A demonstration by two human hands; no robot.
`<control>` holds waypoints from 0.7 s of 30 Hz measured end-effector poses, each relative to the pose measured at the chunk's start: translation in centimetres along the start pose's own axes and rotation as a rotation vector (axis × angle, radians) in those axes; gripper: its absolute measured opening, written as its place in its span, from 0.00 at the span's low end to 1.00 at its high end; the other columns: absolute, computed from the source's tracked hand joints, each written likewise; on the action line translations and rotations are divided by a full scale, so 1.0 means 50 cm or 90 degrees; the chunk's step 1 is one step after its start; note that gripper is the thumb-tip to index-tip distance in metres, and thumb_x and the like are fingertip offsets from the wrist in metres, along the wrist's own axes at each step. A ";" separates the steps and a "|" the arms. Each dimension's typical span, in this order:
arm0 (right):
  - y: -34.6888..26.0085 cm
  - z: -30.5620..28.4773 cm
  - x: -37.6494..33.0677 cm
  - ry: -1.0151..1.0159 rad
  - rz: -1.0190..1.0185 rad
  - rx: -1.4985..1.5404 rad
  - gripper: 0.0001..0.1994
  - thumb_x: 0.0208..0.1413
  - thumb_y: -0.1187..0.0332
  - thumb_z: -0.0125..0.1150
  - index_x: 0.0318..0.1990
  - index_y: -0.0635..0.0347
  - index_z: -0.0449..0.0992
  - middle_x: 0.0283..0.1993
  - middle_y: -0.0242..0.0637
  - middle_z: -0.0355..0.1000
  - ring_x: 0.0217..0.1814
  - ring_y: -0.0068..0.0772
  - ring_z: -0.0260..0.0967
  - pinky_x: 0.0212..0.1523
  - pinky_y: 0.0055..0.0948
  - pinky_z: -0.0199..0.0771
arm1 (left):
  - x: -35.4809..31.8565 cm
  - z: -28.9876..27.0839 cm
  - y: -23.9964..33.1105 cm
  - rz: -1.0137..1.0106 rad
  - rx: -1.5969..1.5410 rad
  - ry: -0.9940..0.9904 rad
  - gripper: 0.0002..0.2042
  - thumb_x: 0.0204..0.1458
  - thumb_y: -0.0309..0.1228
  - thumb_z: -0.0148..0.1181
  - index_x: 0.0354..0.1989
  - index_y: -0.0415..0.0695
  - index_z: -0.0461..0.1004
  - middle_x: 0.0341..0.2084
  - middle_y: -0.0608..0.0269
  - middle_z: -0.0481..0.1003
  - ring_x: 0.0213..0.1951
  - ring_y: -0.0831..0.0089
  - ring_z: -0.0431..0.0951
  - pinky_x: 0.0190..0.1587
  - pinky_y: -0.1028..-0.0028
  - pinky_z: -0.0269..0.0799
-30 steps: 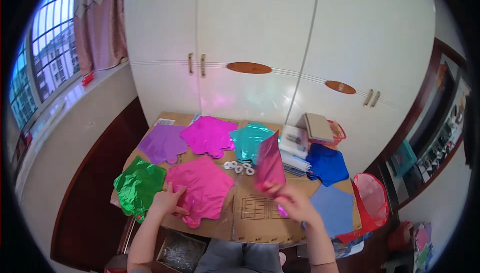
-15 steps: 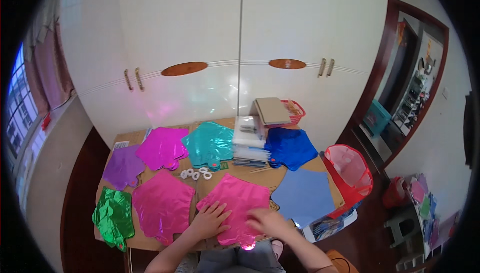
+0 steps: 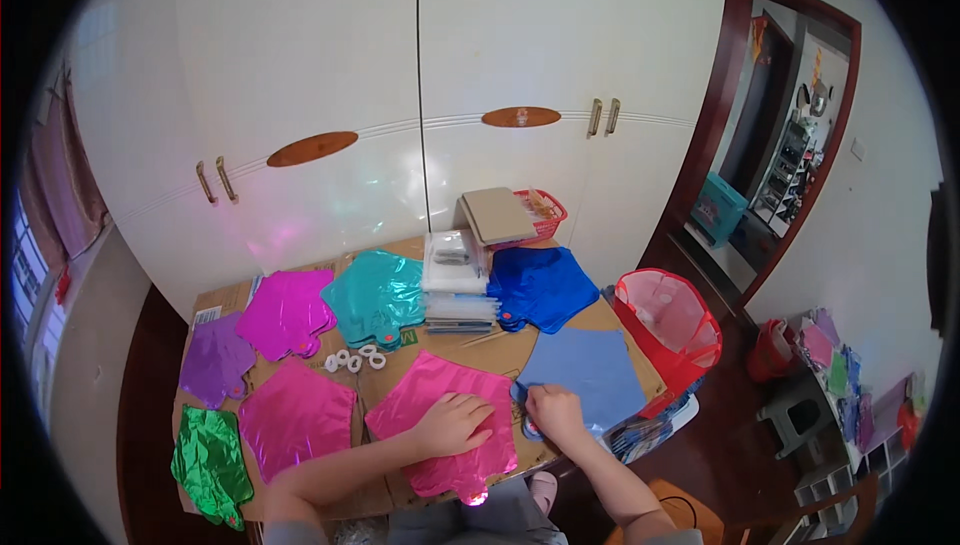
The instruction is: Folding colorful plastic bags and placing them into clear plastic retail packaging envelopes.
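My left hand [image 3: 450, 423] lies flat, fingers spread, on a pink foil balloon [image 3: 425, 405] at the front middle of the table. My right hand [image 3: 553, 410] has its fingers curled at the near corner of a pale blue foil balloon [image 3: 598, 370], just right of the pink one. What the right fingers pinch is hidden by the hand.
Other flat foil balloons cover the cardboard-topped table [image 3: 225, 297]: green [image 3: 208, 460], pink [image 3: 296, 423], purple [image 3: 216, 358], magenta [image 3: 286, 311], teal [image 3: 375, 295], dark blue [image 3: 543, 285]. Clear packets [image 3: 455, 285], white tape rolls [image 3: 352, 360], a red basket [image 3: 545, 210], a red mesh bin [image 3: 668, 320].
The pink balloon I held up a second ago now lies flat on the table. My left hand rests on it and my right hand has moved to the pale blue balloon.
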State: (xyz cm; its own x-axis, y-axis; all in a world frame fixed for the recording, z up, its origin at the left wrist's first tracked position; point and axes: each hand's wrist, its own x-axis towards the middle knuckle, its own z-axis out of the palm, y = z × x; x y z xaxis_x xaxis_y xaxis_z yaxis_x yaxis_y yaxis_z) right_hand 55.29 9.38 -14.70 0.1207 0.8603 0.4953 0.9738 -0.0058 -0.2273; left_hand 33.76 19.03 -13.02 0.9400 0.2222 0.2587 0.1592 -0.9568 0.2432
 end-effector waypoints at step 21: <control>0.272 -0.101 -0.024 0.081 0.629 0.831 0.03 0.48 0.68 0.62 0.31 0.53 0.76 0.29 0.25 0.71 0.31 0.21 0.65 0.35 0.25 0.66 | 0.148 0.056 0.007 0.196 0.143 0.020 0.13 0.52 0.36 0.53 0.46 0.53 0.73 0.48 0.61 0.71 0.53 0.67 0.70 0.54 0.66 0.63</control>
State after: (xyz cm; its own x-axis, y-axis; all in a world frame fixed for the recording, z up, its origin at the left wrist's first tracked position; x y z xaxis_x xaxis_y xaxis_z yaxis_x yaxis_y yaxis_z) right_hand 69.36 5.70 -14.13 0.6377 0.7394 -0.2162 -0.2901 -0.0295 -0.9565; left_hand 41.63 19.83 -13.63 0.9448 -0.0801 0.3178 -0.0639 -0.9961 -0.0613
